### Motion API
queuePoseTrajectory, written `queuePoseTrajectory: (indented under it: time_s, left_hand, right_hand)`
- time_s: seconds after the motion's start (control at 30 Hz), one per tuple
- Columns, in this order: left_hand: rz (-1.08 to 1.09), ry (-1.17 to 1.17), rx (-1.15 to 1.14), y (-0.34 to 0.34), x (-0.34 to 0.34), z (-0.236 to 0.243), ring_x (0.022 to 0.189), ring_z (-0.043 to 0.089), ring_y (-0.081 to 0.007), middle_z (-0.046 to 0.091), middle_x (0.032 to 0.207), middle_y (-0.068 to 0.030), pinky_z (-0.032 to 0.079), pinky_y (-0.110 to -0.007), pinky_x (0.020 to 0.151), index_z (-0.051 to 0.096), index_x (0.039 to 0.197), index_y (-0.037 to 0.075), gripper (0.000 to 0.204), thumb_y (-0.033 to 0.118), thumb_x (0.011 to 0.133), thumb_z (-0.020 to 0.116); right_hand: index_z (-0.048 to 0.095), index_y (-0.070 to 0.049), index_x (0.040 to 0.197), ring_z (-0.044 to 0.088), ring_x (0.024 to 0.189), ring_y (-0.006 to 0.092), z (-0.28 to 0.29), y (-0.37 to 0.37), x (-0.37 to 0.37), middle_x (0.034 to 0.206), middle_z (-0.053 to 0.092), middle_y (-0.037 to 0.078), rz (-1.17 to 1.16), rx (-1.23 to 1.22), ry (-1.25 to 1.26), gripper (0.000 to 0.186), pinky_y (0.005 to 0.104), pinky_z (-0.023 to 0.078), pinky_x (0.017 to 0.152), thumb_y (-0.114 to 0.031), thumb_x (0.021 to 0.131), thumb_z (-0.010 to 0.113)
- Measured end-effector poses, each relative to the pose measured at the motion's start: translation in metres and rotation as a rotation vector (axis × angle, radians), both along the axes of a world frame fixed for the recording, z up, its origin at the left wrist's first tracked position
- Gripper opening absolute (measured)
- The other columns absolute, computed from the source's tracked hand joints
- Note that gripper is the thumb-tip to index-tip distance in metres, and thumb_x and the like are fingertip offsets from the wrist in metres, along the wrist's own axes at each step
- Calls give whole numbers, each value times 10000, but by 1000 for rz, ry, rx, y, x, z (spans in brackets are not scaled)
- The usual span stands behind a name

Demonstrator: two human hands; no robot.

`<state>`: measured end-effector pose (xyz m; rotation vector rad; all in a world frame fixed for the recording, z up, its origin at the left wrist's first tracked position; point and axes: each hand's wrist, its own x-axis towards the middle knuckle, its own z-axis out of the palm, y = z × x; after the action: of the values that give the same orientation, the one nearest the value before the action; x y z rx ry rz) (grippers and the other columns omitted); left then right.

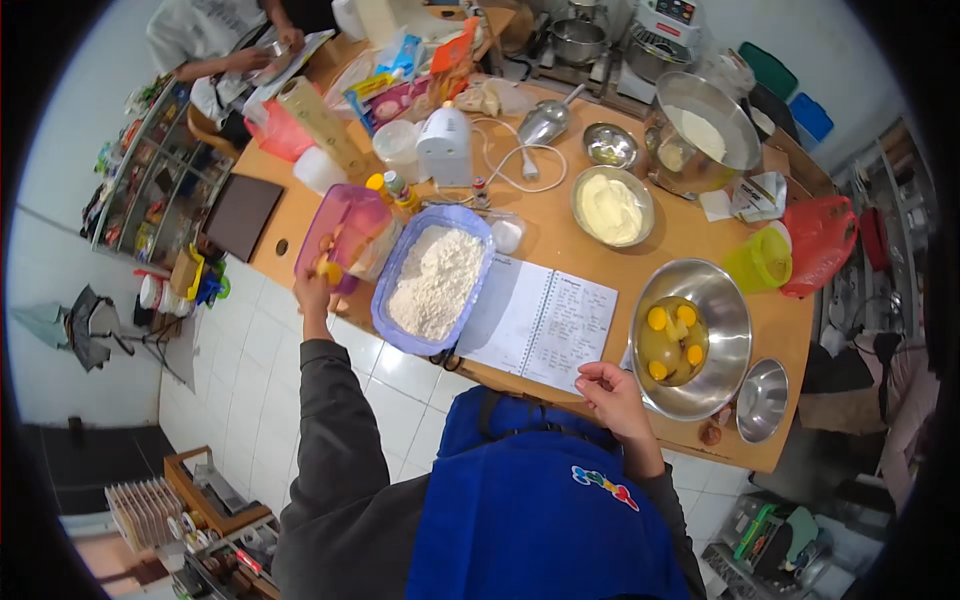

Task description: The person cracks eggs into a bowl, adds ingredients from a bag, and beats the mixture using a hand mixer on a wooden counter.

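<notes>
My left hand [312, 290] is at the near edge of a pink-purple plastic container [345, 215], its fingers closed around a small yellow-orange thing that I cannot make out. Brownish, egg-like shapes lie inside that container. Beside it stands a lavender tub [484, 262] full of white flour [436, 280]. My right hand [615, 400] hovers by the lower corner of an open spiral notebook [570, 330], fingers curled together with nothing visible in them. Just right of that hand is a large steel bowl [735, 340] holding several raw egg yolks [658, 318] in clear egg white.
A small steel bowl [762, 400] and eggshell bits [710, 433] lie at the right edge. Farther back are a bowl of pale cream [610, 207], a metal scoop [545, 122], a white hand mixer [445, 148] and a green cup [760, 258]. Another person [235, 50] works at far left.
</notes>
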<state>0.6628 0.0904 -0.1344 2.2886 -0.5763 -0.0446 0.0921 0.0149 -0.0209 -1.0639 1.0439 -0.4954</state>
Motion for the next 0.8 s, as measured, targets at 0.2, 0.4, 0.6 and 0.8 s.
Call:
queuePoseTrajectory:
  time_s: [0.2,0.4,0.6,0.8]
  left_hand:
    - [274,-104,397,-34,-33,1,1232,347,-339,424,1350,24,141,-789,868,680,979,187,309,336,709,686]
    - [308,-58,275,-8,-7,-15,1160,420,-343,499,1266,-10,249,-743,846,696,849,163,235,329,683,717]
    - [360,-17,330,-31,-53,25,1112,453,-387,550,1139,-80,290,-737,791,658,908,98,337,277,641,761]
    - [540,-177,-268,19,-66,31,952,558,-275,579,1034,-125,435,-470,829,512,1049,10,491,214,694,784]
  right_hand:
    - [615,-10,984,505,634,57,-11,3,-1,792,604,10,-43,-144,94,233,207,431,569,-139,801,680]
    - [613,3,994,549,625,105,-4,2,3,811,628,60,20,-257,219,305,252,462,575,-192,776,698]
    - [611,17,995,582,639,149,-8,1,7,831,628,96,12,-296,295,325,277,478,586,-202,769,695]
    - [609,16,1002,571,633,136,-11,-1,8,844,626,99,46,-348,332,328,259,473,590,-196,769,703]
